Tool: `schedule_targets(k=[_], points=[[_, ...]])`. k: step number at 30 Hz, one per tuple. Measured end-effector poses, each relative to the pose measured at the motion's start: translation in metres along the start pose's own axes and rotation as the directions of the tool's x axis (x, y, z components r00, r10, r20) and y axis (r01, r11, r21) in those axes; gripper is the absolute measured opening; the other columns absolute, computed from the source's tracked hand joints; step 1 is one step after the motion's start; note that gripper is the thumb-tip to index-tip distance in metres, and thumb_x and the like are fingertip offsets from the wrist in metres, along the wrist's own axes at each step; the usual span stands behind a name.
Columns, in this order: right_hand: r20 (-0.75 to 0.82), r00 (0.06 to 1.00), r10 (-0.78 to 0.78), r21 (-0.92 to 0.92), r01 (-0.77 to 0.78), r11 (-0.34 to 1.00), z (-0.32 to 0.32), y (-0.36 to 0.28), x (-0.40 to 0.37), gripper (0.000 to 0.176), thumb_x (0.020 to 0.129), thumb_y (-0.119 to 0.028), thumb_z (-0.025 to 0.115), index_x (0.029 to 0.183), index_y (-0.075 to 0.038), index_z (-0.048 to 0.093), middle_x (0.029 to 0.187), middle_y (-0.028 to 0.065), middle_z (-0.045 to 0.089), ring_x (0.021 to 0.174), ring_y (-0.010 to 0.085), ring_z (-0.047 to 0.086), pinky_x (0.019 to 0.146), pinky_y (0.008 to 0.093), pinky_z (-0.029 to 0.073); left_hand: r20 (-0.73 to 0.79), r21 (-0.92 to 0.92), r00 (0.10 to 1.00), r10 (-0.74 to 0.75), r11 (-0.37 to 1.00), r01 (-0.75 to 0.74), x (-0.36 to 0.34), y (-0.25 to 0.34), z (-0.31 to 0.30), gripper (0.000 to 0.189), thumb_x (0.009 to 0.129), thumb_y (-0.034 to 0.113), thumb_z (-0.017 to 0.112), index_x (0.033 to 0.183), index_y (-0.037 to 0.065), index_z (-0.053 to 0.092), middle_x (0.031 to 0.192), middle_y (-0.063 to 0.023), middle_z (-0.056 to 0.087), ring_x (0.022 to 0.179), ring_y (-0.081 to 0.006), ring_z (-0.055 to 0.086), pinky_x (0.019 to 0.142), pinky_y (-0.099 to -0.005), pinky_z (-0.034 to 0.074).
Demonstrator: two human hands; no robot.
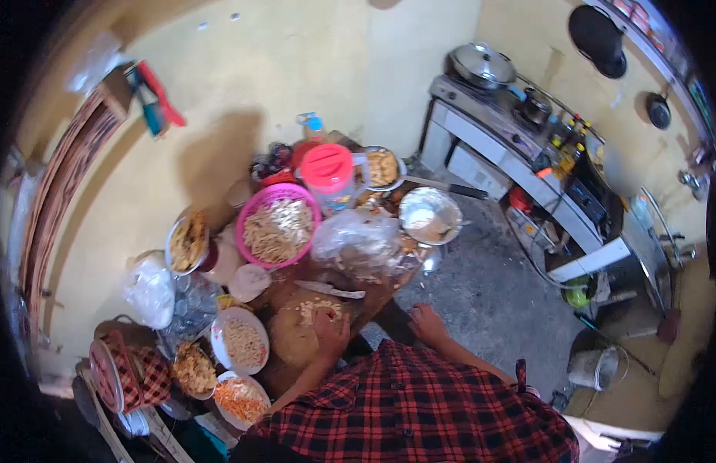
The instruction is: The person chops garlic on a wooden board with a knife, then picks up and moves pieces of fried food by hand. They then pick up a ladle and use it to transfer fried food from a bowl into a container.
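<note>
My left hand (328, 332) reaches over the round wooden chopping board (288, 332), its fingers stretched towards small pale chopped pieces (315, 309) and touching them. I see nothing held in it. Just beyond the pieces lies a knife (331, 290), its blade to the right. My right hand (428, 324) is off the table's right edge, above the floor, with loosely bent fingers apart and nothing visible in them. Left of the board stand a plate of pale chopped bits (242, 343) and a plate of orange and white shreds (240, 399).
Behind the board are a pink basket of pale strips (279, 225), a pink-lidded jug (329, 171), a clear plastic bag (358, 241) and a metal bowl with white powder (430, 216). A stove counter (489, 127) stands at the far right, a bucket (595, 368) on the floor.
</note>
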State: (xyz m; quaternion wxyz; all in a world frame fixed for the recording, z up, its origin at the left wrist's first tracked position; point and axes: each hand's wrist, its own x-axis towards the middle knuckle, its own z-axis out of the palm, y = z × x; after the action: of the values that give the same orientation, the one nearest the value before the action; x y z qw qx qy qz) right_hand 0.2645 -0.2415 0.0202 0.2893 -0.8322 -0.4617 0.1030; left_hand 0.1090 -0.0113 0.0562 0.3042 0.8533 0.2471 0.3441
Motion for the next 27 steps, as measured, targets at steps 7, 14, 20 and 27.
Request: schedule_targets(k=[7,14,20,27], points=[[0.310,0.427,0.850,-0.548,-0.650,0.526,0.052,0.331,-0.283,0.030,0.086,-0.024,0.045,0.097,-0.007,0.068,0.112,0.0182,0.060,0.106,0.0332,0.056,0.092,0.0416,0.044,0.003,-0.236,0.985,0.171,0.958,-0.165,0.048,0.130,0.105,0.024,0.072,0.005,0.067,0.086,0.002,0.047,0.078,-0.0106,0.045,0.073,-0.0262,0.044,0.066,-0.0354,0.038],[0.270,0.278,0.922,-0.211,-0.917,0.338,-0.050,0.302,-0.331,0.032,0.085,-0.027,0.046,0.100,-0.007,0.066,0.111,0.0197,0.060,0.105,0.0345,0.056,0.091,0.0417,0.044,0.320,-0.550,0.947,-0.039,0.806,0.219,0.042,0.203,0.210,0.018,0.083,0.005,0.062,0.093,0.005,0.047,0.076,-0.0007,0.046,0.068,-0.0092,0.046,0.063,-0.0221,0.039],[0.278,0.325,0.904,-0.082,-0.929,0.360,-0.078,0.315,-0.302,0.034,0.083,-0.029,0.047,0.103,-0.007,0.065,0.110,0.0209,0.060,0.105,0.0357,0.056,0.090,0.0417,0.045,0.694,-0.628,0.657,-0.295,0.197,0.753,0.057,0.225,0.247,0.013,0.091,0.022,0.054,0.094,0.009,0.051,0.081,-0.0010,0.055,0.074,-0.0128,0.056,0.068,-0.0252,0.047],[0.256,0.370,0.893,0.015,-0.925,0.379,-0.103,0.319,-0.259,0.037,0.082,-0.031,0.049,0.106,-0.008,0.063,0.108,0.0223,0.060,0.104,0.0370,0.057,0.089,0.0418,0.046,0.874,-0.483,0.391,-0.289,-0.431,0.762,0.122,0.232,0.246,0.036,0.091,0.038,0.051,0.103,0.004,0.050,0.104,-0.0141,0.056,0.100,-0.0269,0.056,0.091,-0.0414,0.046]])
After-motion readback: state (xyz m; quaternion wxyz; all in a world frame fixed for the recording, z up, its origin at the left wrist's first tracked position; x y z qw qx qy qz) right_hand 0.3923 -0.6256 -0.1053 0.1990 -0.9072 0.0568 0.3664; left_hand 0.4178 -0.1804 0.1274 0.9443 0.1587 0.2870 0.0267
